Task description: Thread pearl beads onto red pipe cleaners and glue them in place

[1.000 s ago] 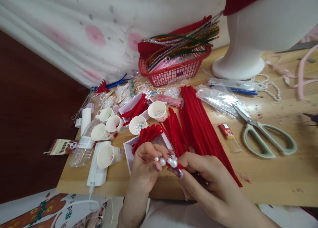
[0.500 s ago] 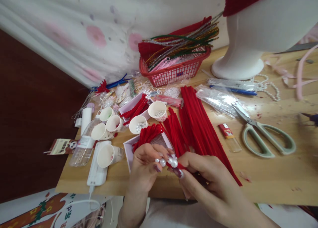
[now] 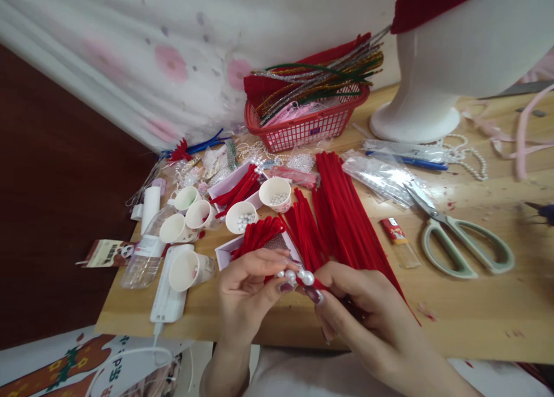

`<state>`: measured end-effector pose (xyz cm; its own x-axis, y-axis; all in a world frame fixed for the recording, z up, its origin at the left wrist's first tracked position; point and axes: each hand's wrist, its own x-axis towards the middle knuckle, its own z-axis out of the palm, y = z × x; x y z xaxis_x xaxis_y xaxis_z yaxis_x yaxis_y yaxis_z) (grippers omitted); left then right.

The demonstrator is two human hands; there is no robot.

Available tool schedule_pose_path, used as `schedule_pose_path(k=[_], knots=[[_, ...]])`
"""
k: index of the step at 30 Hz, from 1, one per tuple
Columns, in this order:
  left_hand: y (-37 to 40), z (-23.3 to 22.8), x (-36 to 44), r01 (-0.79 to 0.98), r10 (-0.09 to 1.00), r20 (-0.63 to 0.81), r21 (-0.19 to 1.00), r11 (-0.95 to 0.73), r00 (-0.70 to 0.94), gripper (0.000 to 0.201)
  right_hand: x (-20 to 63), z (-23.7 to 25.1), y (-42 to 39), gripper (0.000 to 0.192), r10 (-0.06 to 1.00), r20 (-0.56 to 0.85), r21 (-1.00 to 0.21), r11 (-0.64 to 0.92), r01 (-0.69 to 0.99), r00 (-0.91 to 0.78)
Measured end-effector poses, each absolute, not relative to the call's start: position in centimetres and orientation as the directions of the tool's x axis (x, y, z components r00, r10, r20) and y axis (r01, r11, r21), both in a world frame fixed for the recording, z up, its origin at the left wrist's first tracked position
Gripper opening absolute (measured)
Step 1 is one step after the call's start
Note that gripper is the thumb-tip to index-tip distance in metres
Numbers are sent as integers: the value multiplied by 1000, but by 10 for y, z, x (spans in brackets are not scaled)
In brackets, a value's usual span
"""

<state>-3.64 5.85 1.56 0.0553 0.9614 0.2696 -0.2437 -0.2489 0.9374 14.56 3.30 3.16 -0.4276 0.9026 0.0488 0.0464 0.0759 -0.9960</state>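
At the near edge of the wooden table (image 3: 476, 316), in the head view, both wrists run off the bottom of the frame, and the right hand (image 3: 363, 316) hides most of the fuzzy red stem (image 3: 319, 284) it pinches. The left hand (image 3: 246, 290) closes its fingertips on a cluster of round, glossy white pearls (image 3: 298, 277) at the stem's tip. Behind lie long red pipe cleaners (image 3: 346, 212), and pale green scissors (image 3: 463, 244) sit well apart.

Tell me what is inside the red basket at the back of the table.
The red basket holds long fuzzy wires in red, green, gold and silver, with something pink beneath. The basket's bottom is covered.
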Motion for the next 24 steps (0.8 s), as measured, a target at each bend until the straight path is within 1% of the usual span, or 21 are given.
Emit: schedule_pose_path(k=[5,9,20,24], knots=[[55,14,-38,-162,951,309,940,-301,26,24,145,32,34,27,896,49,-997,73,38,-442],[54,12,-37,-162,955,297,944,-289,28,28,145,31,34,27,903,43,-998,58,22,-429],[57,19,-34,-300,984,166,944,-140,64,16,145,25,35,31,909,30,-999,33,-1,-417],[57,17,-31,-348,992,100,935,-69,72,11,143,22,36,28,913,21,-1000,15,-17,-406]])
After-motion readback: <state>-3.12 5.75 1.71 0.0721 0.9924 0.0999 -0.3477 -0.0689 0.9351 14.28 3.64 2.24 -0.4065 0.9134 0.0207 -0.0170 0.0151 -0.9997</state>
